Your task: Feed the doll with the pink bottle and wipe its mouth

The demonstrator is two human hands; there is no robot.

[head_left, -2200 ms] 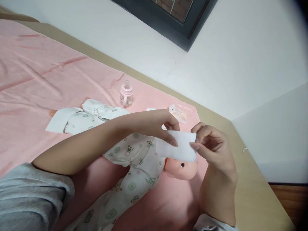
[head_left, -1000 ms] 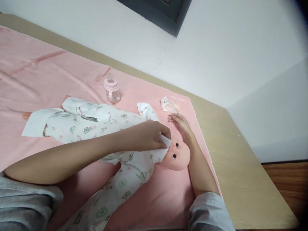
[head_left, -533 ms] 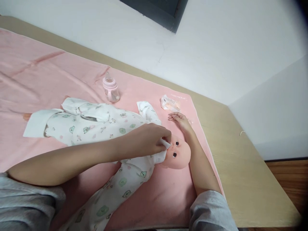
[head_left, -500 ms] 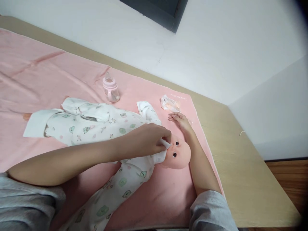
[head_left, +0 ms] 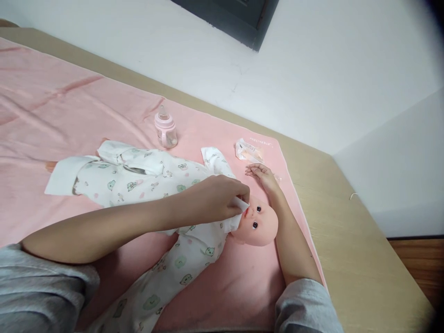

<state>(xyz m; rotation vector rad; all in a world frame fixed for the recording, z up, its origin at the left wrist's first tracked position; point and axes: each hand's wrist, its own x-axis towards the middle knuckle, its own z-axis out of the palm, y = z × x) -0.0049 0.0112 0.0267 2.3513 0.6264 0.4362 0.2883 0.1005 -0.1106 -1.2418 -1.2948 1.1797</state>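
Note:
A baby doll (head_left: pixel 259 226) in a white printed outfit lies on its back, its head toward the right. Pinched in the fingers of my left hand (head_left: pixel 225 196) is a white wipe (head_left: pixel 240 204), held at the doll's mouth and chin, part of the red lips showing beside it. My left forearm crosses over the doll's chest. Beyond the doll's head, my right hand (head_left: pixel 262 175) rests on the pink blanket (head_left: pixel 243 282), fingers loosely stretched and holding nothing. Its fingertips are close to a small clear plastic packet (head_left: pixel 249 150) with something pale orange inside.
A pink-lidded baby bottle (head_left: pixel 166 128) with a handle stands upright behind the doll. The blanket covers much of a wooden table (head_left: pixel 347 240), whose bare right end shows. A white wall (head_left: pixel 312 69) with a dark frame (head_left: pixel 239 21) rises behind.
The view has shifted slightly, so everything sits a little further right. The wipe has moved a little off the doll's lips, and more of the mouth shows. My right hand stays by the packet.

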